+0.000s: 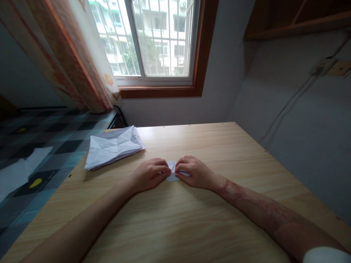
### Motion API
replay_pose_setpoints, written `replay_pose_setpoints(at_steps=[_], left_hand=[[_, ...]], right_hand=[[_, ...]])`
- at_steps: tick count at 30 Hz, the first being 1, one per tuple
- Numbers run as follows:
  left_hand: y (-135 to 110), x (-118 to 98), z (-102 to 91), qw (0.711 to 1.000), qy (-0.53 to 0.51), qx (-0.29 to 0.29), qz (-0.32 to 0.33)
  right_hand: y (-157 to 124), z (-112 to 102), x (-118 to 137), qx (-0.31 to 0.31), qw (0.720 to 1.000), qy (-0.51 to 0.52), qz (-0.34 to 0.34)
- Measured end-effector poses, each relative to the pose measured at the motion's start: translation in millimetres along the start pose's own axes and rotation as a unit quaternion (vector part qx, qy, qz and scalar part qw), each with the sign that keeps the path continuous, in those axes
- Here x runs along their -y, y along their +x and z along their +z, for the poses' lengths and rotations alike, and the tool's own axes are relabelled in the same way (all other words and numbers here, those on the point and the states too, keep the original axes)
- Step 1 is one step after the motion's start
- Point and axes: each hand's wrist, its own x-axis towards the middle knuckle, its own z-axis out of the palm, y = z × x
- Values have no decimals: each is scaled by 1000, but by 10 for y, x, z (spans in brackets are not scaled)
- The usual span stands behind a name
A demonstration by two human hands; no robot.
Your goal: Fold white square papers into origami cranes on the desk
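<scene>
A small folded piece of white paper (172, 171) lies on the wooden table (208, 219), near its middle. My left hand (150, 174) pinches the paper's left side with curled fingers. My right hand (193, 171) pinches its right side, fingers pressed down on the fold. Most of the paper is hidden under the fingertips of both hands, which almost touch each other.
A stack of creased white paper sheets (112, 147) lies at the table's far left corner. A bed with a checkered cover (33, 153) runs along the left. Straight ahead are a window (159, 40) and a curtain (74, 54); a grey wall (307, 128) borders the right.
</scene>
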Motion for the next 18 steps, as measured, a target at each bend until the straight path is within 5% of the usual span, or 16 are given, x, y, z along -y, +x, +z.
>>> replay_pose_setpoints(at_steps=[18], left_hand=[[-40,89,50,995,40,-15,-88]], right_hand=[[2,23,-74,-25,996,-10,80]])
